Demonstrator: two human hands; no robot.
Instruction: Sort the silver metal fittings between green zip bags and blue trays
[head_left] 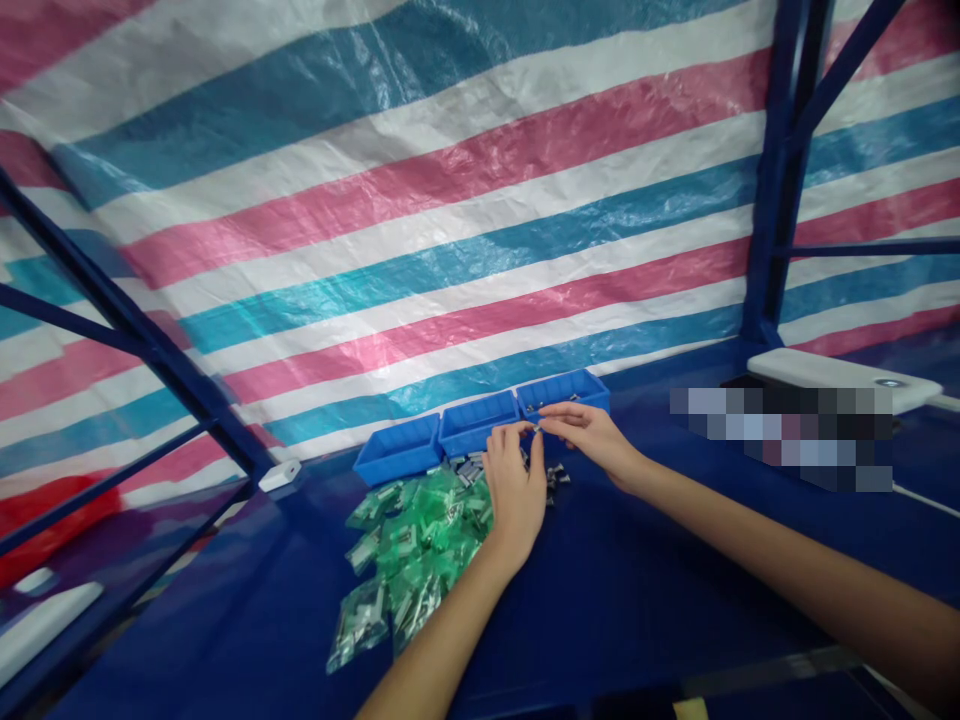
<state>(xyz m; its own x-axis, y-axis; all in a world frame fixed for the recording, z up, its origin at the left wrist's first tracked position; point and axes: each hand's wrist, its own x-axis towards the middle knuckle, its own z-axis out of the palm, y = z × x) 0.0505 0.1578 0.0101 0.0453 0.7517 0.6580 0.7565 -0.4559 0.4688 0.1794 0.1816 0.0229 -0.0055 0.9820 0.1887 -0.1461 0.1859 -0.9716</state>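
Observation:
My left hand point(514, 480) and my right hand point(592, 435) meet over the far part of a dark blue table point(637, 590). Their fingertips pinch a tiny metal part point(535, 428) between them. Just beneath lies a loose heap of small metal parts point(480, 468). A pile of small green plastic bags point(409, 545) holding metal pieces spreads to the left of my left forearm. Three blue plastic trays point(480, 420) stand in a row right behind the hands; the rightmost one point(562, 388) holds a few small parts.
A striped pink, white and blue tarp point(450, 200) hangs behind the table on a blue metal frame point(776, 200). A flat white device point(840, 378) lies at the right rear beside a blurred-out patch. A small white object point(279, 475) sits at the left frame foot.

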